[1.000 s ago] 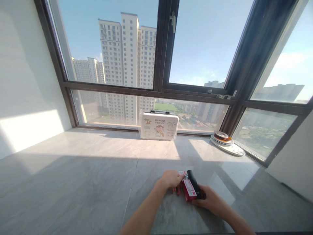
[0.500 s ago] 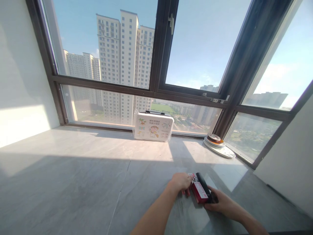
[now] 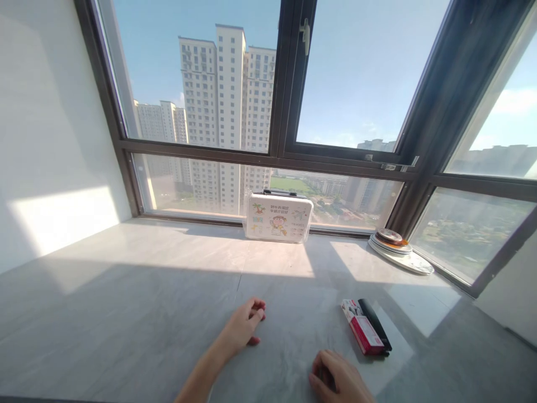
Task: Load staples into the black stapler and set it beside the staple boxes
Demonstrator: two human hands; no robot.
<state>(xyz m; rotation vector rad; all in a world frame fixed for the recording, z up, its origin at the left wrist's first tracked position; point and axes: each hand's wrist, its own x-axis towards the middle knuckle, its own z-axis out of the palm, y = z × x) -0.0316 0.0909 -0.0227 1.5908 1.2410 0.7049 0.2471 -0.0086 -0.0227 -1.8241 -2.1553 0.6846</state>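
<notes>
A red-and-white box (image 3: 366, 336) lies on the stone-look surface, with a long black stapler-like object (image 3: 375, 326) along its right side. A white card-like piece with pictures (image 3: 349, 309) shows at the box's far end. My right hand (image 3: 335, 375) is just left of and nearer than the box, apart from it, with fingers loosely curled and a gap to the thumb; nothing shows in it. Farther left, my left hand (image 3: 243, 326) hovers over or rests on the surface, fingers bent and thumb apart, holding nothing.
A white carry case (image 3: 279, 218) with cartoon prints stands against the window. Stacked plates and a flat oval piece (image 3: 419, 264) sit in the right window corner. Window frames (image 3: 268, 157) close off the far side; a white wall (image 3: 50, 168) rises at left.
Both hands have let go of the red-and-white box and black object, which stay on the surface. My left hand has moved left, my right hand back toward me. The view has shifted left.
</notes>
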